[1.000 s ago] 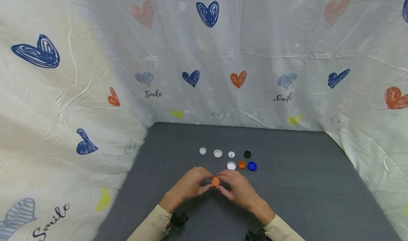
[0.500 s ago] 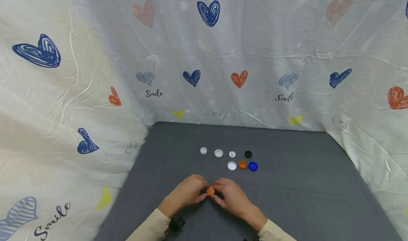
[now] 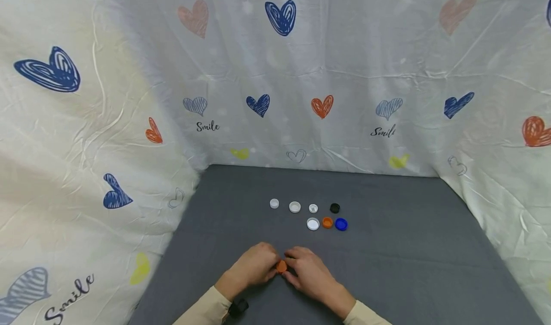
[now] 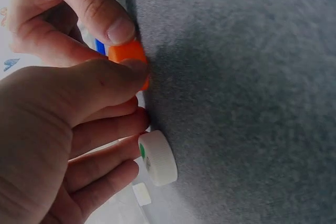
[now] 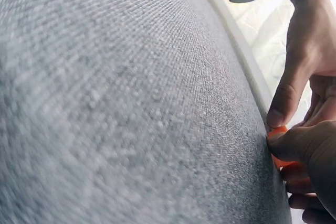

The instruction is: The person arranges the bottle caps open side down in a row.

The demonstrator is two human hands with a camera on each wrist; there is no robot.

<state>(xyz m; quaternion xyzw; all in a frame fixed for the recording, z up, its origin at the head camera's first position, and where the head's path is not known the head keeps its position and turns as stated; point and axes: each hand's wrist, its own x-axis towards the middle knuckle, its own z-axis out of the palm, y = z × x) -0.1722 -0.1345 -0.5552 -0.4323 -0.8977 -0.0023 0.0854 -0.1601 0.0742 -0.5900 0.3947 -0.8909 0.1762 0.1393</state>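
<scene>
An orange bottle cap is between my two hands near the front of the grey table, its flat top facing up. My left hand pinches it from the left, with the thumb across its side in the left wrist view. From the other side my right hand grips it with thumb and fingers, as the right wrist view shows too. The fingers cover much of the orange cap. I cannot tell whether it touches the cloth.
Beyond my hands, several caps lie in two rows: white caps, a black cap, another orange cap and a blue cap. A heart-printed curtain hangs behind and beside the grey table.
Both hands have drawn the orange cap toward my body and slightly left. The caps in the two rows have stayed where they were.
</scene>
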